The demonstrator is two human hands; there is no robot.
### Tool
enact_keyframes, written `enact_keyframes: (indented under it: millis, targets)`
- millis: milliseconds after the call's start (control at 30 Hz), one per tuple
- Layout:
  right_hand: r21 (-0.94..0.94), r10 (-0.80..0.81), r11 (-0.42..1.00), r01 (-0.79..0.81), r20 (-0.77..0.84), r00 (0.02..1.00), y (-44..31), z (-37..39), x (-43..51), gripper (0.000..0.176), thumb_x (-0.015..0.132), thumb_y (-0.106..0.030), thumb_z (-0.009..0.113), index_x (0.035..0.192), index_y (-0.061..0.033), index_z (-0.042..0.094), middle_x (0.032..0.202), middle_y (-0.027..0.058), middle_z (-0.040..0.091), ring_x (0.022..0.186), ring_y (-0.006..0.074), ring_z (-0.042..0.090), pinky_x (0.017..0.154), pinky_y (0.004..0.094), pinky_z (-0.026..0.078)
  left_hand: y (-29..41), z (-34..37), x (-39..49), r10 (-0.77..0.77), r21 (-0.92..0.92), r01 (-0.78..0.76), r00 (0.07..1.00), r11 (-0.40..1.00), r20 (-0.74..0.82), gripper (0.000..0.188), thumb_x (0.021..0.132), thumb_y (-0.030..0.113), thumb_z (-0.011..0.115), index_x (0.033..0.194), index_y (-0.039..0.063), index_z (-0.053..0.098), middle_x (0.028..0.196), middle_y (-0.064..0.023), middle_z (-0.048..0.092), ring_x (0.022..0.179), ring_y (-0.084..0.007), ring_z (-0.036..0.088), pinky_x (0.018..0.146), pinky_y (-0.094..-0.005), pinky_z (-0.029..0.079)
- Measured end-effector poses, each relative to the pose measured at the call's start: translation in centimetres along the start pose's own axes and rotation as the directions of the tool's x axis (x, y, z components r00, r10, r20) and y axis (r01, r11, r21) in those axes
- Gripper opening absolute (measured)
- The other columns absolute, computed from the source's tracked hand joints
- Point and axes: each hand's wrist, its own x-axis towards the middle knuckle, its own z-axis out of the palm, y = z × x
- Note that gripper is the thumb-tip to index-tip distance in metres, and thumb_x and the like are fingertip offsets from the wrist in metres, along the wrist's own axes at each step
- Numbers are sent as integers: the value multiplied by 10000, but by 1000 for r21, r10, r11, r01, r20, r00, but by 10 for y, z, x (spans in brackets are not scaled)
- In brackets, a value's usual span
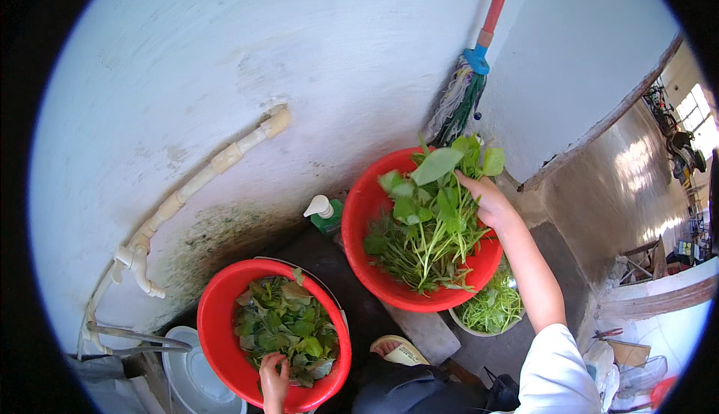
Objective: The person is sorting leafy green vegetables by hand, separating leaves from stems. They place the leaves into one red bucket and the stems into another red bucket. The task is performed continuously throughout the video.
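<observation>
My right hand [487, 202] grips a bunch of leafy green stems [449, 212] over the right red plastic basin [359, 245]. Its leaves rise above the rim, and the stems hang down onto more greens in that basin. My left hand [274, 376] is over the near edge of the left red plastic basin [216, 313], with its fingers bent down at the leaves. Whether they pinch anything is hidden. Loose green leaves [289, 324] fill the middle of this basin and look wet.
A pale bowl of cut green stems [491, 304] stands behind the right basin. A grey-white basin [205, 369] lies beneath a plastic tap [143, 271]. Near the wall are a green pump bottle [327, 217] and a mop [460, 94]. My sandalled foot [399, 349] is between the basins.
</observation>
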Motion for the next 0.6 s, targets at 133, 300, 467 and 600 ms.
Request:
enact_keyframes:
  millis: [133, 300, 467, 600]
  targets:
    - [-2, 164, 986, -167, 185, 969, -3, -10, -6, 454, 846, -321, 628, 1168, -19, 525, 1045, 65, 623, 858, 144, 610, 729, 294, 504, 5, -2, -3, -4, -5, 4, 1000, 1000, -4, 126, 757, 8, 592, 868, -50, 604, 967, -183, 583, 910, -338, 560, 802, -368, 449]
    - [-540, 174, 739, -402, -424, 889, 75, -69, 40, 634, 744, -376, 718, 1184, 22, 494, 1172, 152, 555, 1061, 250, 532, 821, 436, 440, 15, -3, -3, 69, 26, -69, 997, 997, 22, 117, 765, -2, 584, 871, -46, 604, 976, -186, 580, 910, -334, 562, 788, -361, 454]
    - [-762, -363, 623, -177, -482, 797, 114, -75, 14, 462, 725, -188, 690, 1133, -76, 505, 1174, 160, 489, 1067, 329, 477, 819, 462, 405, 15, -10, -10, 4, -23, -5, 1000, 1000, -21, 101, 774, -1, 585, 868, -35, 605, 984, -166, 581, 903, -309, 568, 753, -345, 462]
    - [-857, -499, 515, 10, -291, 816, 111, -23, -60, 342, 721, -56, 639, 1021, -16, 481, 1022, 156, 492, 995, 328, 487, 804, 441, 414, 12, -16, -18, -46, -28, 45, 998, 999, -38, 91, 779, 4, 588, 864, -21, 608, 980, -148, 584, 908, -291, 570, 733, -335, 464]
